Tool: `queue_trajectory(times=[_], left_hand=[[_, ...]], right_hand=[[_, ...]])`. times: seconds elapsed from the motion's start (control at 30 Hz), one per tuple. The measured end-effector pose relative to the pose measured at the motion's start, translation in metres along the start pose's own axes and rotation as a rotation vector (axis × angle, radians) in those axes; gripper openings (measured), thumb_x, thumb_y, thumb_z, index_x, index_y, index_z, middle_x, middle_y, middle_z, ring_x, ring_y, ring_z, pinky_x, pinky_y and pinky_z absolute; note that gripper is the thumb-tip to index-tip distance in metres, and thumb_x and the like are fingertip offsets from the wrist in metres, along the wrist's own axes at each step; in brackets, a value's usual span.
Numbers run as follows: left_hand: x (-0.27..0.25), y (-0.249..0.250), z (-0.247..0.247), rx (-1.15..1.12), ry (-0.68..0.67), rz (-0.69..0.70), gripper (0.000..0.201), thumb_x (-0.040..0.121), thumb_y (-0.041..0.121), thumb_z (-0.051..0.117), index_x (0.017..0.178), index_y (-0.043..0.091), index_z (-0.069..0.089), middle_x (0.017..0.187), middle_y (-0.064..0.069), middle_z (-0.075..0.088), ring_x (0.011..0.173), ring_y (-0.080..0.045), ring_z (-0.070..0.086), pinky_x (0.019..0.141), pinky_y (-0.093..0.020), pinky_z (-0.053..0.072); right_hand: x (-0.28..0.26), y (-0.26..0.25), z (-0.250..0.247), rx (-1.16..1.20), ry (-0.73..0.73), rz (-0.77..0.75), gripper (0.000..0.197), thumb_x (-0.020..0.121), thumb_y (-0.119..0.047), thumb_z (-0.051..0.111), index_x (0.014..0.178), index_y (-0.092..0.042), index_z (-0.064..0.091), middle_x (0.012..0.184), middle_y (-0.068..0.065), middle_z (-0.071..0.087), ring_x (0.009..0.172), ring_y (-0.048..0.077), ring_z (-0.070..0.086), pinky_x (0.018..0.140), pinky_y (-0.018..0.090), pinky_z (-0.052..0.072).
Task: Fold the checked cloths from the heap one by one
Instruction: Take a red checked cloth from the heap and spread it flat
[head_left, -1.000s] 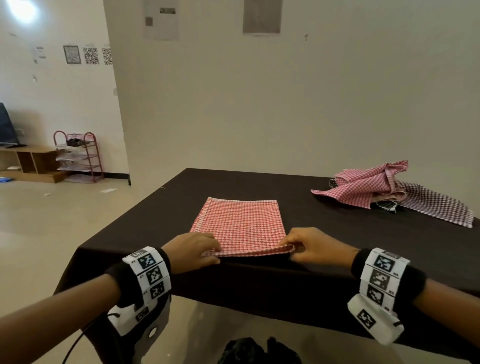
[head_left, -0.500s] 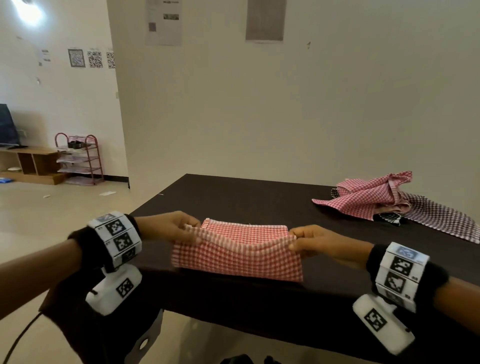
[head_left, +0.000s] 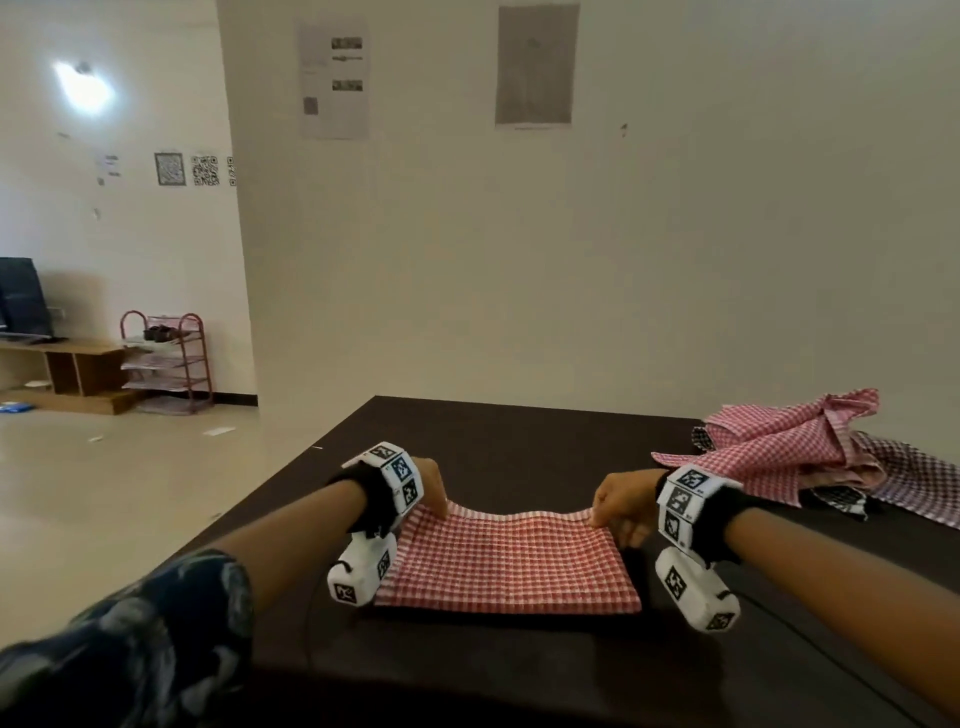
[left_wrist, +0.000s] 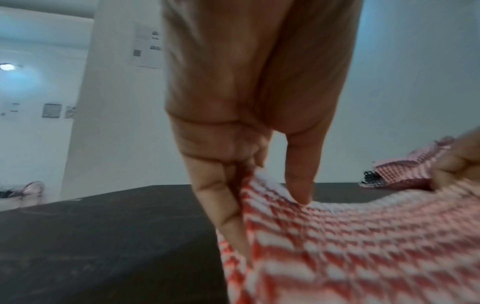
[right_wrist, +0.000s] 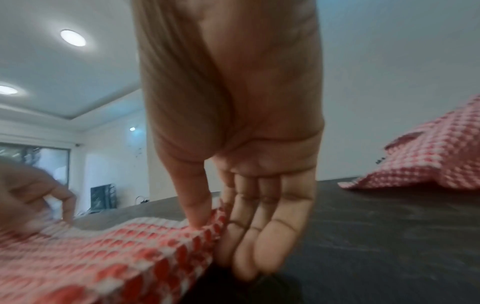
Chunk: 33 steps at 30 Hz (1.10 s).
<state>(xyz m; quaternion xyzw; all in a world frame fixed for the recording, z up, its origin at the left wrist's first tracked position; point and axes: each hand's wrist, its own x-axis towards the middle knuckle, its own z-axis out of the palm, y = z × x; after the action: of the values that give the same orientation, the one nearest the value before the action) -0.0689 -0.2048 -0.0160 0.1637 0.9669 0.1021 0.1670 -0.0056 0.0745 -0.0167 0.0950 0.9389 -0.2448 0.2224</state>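
A red-and-white checked cloth (head_left: 509, 561) lies partly folded on the dark table (head_left: 519, 447). Its far edge sags between my two hands. My left hand (head_left: 434, 493) pinches the far left corner, thumb (left_wrist: 298, 181) on top and fingers (left_wrist: 221, 205) beneath. At the far right corner my right hand (head_left: 615, 512) pinches the cloth (right_wrist: 130, 246) in the same way, thumb (right_wrist: 192, 197) above, fingers (right_wrist: 262, 226) below. The heap of checked cloths (head_left: 800, 447), red ones over a black-checked one, sits at the table's right back.
The table's near edge runs below the cloth and its left edge drops to a pale floor (head_left: 104, 478). A wall stands just behind the table. A red shoe rack (head_left: 166, 364) and a low wooden shelf (head_left: 62, 369) stand far off at the left.
Both hands lifted the cloth's near edge off the table and carried it away from me over the rest of the cloth, to its far side. The camera tilted up.
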Motion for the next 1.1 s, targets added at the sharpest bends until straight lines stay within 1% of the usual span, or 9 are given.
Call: queue_trajectory(times=[0.07,0.13,0.2,0.4,0.57,0.63,0.77,0.97,1.1], left_hand=[[0.006,0.002,0.012,0.131,0.064,-0.064,0.019,0.067,0.036,0.059,0.078,0.021,0.056,0.087,-0.008,0.055,0.077,-0.022,0.053,0.071,-0.038,0.046],[-0.005,0.014,0.027,0.222,0.196,-0.033,0.042,0.078,0.032,0.059,0.115,0.015,0.048,0.119,-0.012,0.046,0.112,-0.029,0.049,0.092,-0.042,0.045],[-0.02,0.026,0.044,0.265,0.207,0.064,0.056,0.086,0.029,0.056,0.134,0.011,0.035,0.138,-0.011,0.032,0.13,-0.031,0.034,0.104,-0.045,0.037],[-0.057,0.047,0.086,0.211,0.019,0.093,0.062,0.097,0.04,0.037,0.145,0.005,0.022,0.154,-0.018,0.017,0.143,-0.03,0.018,0.117,-0.04,0.018],[-0.084,0.029,0.094,0.249,0.015,0.041,0.068,0.098,0.048,0.028,0.151,0.016,0.001,0.159,-0.008,-0.005,0.148,-0.022,-0.003,0.12,-0.038,0.002],[-0.094,0.015,0.092,0.27,-0.017,0.028,0.067,0.099,0.049,0.021,0.151,0.015,-0.003,0.159,-0.006,-0.008,0.147,-0.019,-0.005,0.12,-0.039,-0.001],[-0.096,0.008,0.083,0.332,-0.055,0.014,0.064,0.099,0.05,0.011,0.15,0.015,-0.004,0.159,-0.003,-0.01,0.147,-0.016,-0.01,0.118,-0.042,-0.01],[-0.058,0.06,0.056,0.217,0.093,0.053,0.054,0.101,0.028,0.027,0.149,0.006,0.015,0.159,-0.011,0.005,0.147,-0.026,0.003,0.118,-0.042,0.007],[-0.039,0.053,0.064,0.272,-0.013,-0.051,0.06,0.099,0.035,0.034,0.149,0.007,0.016,0.158,-0.014,0.009,0.146,-0.032,0.01,0.117,-0.045,0.009]], right_hand=[[-0.007,-0.008,0.006,-0.302,0.084,-0.012,0.014,0.089,-0.023,0.056,0.09,-0.01,0.055,0.084,0.008,0.058,0.07,0.016,0.061,0.06,0.024,0.049],[-0.019,-0.014,0.016,-0.624,0.301,-0.117,0.045,0.089,-0.034,0.055,0.125,-0.009,0.045,0.124,0.012,0.048,0.114,0.027,0.051,0.089,0.034,0.047],[-0.042,-0.025,0.038,-0.635,0.39,-0.27,0.056,0.092,-0.04,0.049,0.139,-0.013,0.034,0.14,0.01,0.036,0.13,0.028,0.036,0.104,0.041,0.039],[-0.07,-0.045,0.123,-0.316,0.064,-0.485,0.057,0.098,-0.044,0.029,0.139,-0.003,0.034,0.143,0.017,0.038,0.134,0.032,0.035,0.114,0.044,0.026],[-0.078,-0.007,0.134,-0.442,0.123,-0.267,0.094,0.083,-0.071,0.012,0.149,-0.007,-0.004,0.158,0.01,-0.011,0.146,0.021,-0.012,0.12,0.036,-0.004],[-0.08,0.007,0.122,-0.426,0.141,-0.209,0.105,0.073,-0.078,0.006,0.149,-0.006,-0.005,0.158,0.011,-0.011,0.146,0.021,-0.012,0.119,0.036,-0.004],[-0.075,0.006,0.091,-0.41,0.179,-0.138,0.09,0.085,-0.07,0.011,0.149,-0.007,-0.001,0.158,0.011,-0.008,0.146,0.024,-0.009,0.118,0.04,-0.002],[-0.035,-0.072,0.078,-0.56,0.097,-0.253,0.059,0.101,-0.033,0.028,0.149,-0.004,0.009,0.156,0.02,0.006,0.145,0.034,0.005,0.117,0.043,0.009],[-0.012,-0.067,0.092,-0.497,0.068,-0.193,0.071,0.096,-0.047,0.035,0.15,-0.01,0.009,0.157,0.017,0.004,0.146,0.031,0.005,0.119,0.044,0.01]])
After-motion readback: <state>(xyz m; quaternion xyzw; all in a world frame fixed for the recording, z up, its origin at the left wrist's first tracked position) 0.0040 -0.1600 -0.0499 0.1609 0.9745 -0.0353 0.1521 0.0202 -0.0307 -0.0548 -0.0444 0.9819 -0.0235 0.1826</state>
